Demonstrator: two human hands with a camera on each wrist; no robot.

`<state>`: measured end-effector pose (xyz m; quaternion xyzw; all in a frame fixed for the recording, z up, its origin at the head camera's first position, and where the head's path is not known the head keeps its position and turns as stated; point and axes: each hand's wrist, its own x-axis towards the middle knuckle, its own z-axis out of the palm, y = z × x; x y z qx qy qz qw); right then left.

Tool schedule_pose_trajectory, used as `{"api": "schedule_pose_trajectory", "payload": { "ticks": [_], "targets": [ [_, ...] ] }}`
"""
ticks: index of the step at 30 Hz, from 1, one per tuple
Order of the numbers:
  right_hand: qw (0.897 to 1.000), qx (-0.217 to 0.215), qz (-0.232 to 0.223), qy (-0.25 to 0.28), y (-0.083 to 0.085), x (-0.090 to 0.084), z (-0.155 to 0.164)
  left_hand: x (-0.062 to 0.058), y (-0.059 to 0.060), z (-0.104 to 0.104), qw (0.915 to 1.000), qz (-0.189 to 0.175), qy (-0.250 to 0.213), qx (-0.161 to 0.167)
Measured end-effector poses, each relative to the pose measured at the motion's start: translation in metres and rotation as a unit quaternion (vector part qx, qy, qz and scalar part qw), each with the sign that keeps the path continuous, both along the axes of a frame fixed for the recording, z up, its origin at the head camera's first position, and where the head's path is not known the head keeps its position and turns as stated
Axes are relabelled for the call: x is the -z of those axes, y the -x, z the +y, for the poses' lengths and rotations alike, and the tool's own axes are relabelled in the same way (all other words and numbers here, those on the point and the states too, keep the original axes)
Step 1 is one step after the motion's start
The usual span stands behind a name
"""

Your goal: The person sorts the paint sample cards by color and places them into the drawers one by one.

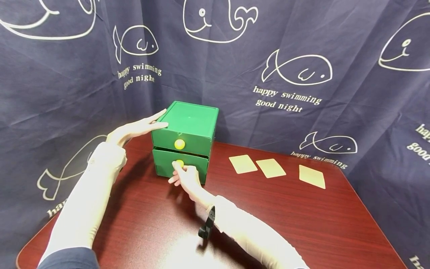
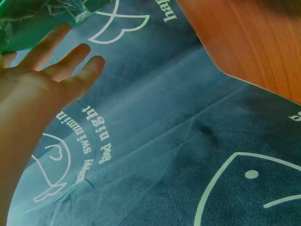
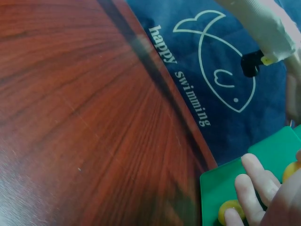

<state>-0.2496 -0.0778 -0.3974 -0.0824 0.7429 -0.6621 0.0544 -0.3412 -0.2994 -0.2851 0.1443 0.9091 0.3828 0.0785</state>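
Observation:
A small green two-drawer box point(image 1: 193, 118) stands on the table, each drawer front bearing a round yellow knob. My left hand point(image 1: 137, 128) rests on the box's upper left edge, its fingers extended over the top. At the lower drawer point(image 1: 163, 161), my right hand point(image 1: 189, 180) pinches the knob point(image 1: 180, 163) between thumb and finger. This drawer juts slightly forward, leaving a dark gap above it. The upper drawer's knob point(image 1: 179, 144) is untouched. The right wrist view shows the right fingers against the lower knob point(image 3: 229, 212); the left wrist view shows the left fingers spread beside the green plastic.
Three pale yellow square cards point(image 1: 243, 164) lie on the reddish-brown wooden table point(image 1: 268, 209) right of the box. A dark blue curtain point(image 1: 231, 71) with white fish drawings hangs behind and beside the table. A black strap point(image 1: 209, 222) hangs at my right wrist.

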Motion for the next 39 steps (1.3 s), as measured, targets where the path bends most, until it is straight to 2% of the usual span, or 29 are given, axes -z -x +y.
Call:
{"api": "schedule_pose_trajectory", "payload": {
  "ticks": [9, 13, 16, 20, 24, 27, 30, 34, 39],
  "targets": [
    [0.999, 0.009, 0.013, -0.036, 0.012, -0.003, 0.002, 0.001, 0.000, 0.001, 1.0000, 0.001, 0.000, -0.001],
    [0.999, 0.006, 0.007, -0.034, 0.012, -0.005, 0.002, 0.001, 0.000, 0.000, 1.0000, 0.000, -0.004, 0.001],
    [0.999, 0.003, 0.007, -0.053, 0.009, -0.004, 0.003, 0.001, 0.000, 0.000, 1.0000, 0.002, -0.005, 0.002],
    [0.995, -0.023, 0.006, -0.098, 0.000, 0.003, 0.007, 0.001, -0.001, 0.000, 1.0000, 0.003, 0.000, 0.002],
    [0.994, -0.045, -0.008, -0.098, -0.006, 0.013, 0.011, 0.001, 0.001, 0.000, 1.0000, 0.007, 0.004, 0.003],
    [0.994, -0.040, -0.029, -0.095, -0.005, 0.018, 0.014, 0.000, 0.002, 0.001, 0.9999, 0.013, 0.000, 0.009],
    [0.992, -0.035, -0.044, -0.116, -0.001, 0.022, 0.016, 0.000, 0.002, 0.001, 0.9999, 0.013, 0.002, 0.006],
    [0.986, -0.035, -0.041, -0.156, 0.004, 0.023, 0.017, -0.001, 0.002, 0.001, 0.9999, 0.009, -0.001, 0.007],
    [0.988, -0.027, -0.052, -0.144, 0.006, 0.024, 0.012, 0.000, 0.001, 0.002, 0.9998, 0.012, -0.012, 0.012]
  ]
}}
